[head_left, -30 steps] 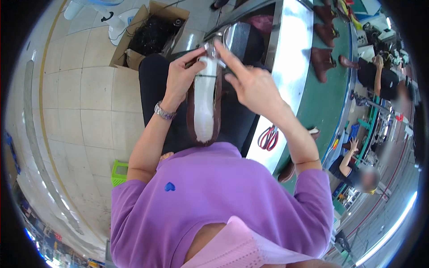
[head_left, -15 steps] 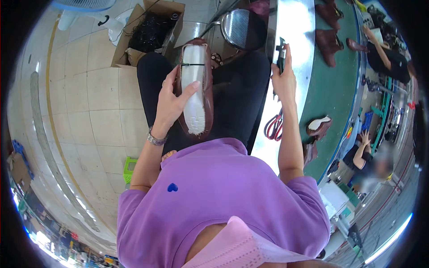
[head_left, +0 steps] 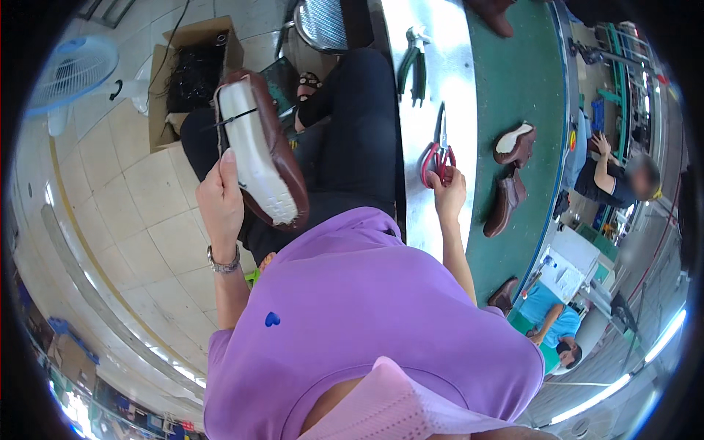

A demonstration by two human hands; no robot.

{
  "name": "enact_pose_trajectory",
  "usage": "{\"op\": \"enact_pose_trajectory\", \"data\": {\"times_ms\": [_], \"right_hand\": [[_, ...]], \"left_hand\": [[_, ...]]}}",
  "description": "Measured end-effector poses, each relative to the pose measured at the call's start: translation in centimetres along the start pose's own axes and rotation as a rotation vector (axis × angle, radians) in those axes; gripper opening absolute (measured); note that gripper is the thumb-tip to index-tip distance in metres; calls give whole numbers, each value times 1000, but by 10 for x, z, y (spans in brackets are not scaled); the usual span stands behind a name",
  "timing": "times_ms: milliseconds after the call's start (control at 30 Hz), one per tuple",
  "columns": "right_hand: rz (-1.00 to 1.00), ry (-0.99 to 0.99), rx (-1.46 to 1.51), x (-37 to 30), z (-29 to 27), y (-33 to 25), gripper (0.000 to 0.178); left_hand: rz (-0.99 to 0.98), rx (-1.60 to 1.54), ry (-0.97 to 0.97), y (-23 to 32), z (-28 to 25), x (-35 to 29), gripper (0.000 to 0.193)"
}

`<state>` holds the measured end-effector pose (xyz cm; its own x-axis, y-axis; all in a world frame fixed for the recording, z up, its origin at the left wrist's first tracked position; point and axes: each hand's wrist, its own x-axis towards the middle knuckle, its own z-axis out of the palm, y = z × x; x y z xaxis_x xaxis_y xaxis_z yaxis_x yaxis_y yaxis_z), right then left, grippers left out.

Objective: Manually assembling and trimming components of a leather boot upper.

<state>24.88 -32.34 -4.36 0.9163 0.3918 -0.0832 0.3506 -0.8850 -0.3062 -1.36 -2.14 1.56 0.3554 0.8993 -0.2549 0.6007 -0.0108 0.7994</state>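
My left hand (head_left: 221,196) grips the edge of a brown leather shoe (head_left: 287,172), its white underside turned toward me and its toe end tilted away. A thin black strap (head_left: 240,116) crosses that underside, one end sticking out. On the metal ledge at my right, my right hand (head_left: 449,193) pinches a handle loop of the red-handled scissors (head_left: 440,152); the blades point away from me. Farther along the same ledge lie dark green-handled pliers (head_left: 414,67), touched by neither hand.
Beyond the metal ledge (head_left: 433,233) runs a green conveyor belt (head_left: 493,95) carrying several brown shoes (head_left: 506,202). A cardboard box (head_left: 233,48) of black strips stands ahead, with a fan (head_left: 79,70) to its left. Other people (head_left: 612,172) work across the belt.
My right hand has let go of the pliers, now on the ledge, and taken hold of the scissors. The shoe in my left hand has shifted left and tilted.
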Motion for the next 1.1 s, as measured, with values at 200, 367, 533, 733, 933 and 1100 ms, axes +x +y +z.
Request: {"op": "enact_pose_trajectory", "data": {"times_ms": [200, 367, 533, 733, 933, 1100], "right_hand": [[531, -534, 938, 7, -43, -58, 39], [129, -1260, 1002, -5, -85, -157, 78], [195, -1598, 810, -4, -74, -210, 73], [131, -1390, 730, -15, -41, -227, 52], [-115, -882, 617, -21, -50, -195, 36], [81, -322, 504, 12, -31, -114, 37]], "left_hand": [[6, -131, -42, -8, 16, -11, 33], [168, 34, 71, 7, 25, -19, 31], [197, 63, 58, 4, 28, -18, 31], [216, 56, 147, 3, 26, -12, 28], [409, 94, 331, 17, 20, 9, 26], [664, 389, 485, 24, 18, 44, 7]]}}
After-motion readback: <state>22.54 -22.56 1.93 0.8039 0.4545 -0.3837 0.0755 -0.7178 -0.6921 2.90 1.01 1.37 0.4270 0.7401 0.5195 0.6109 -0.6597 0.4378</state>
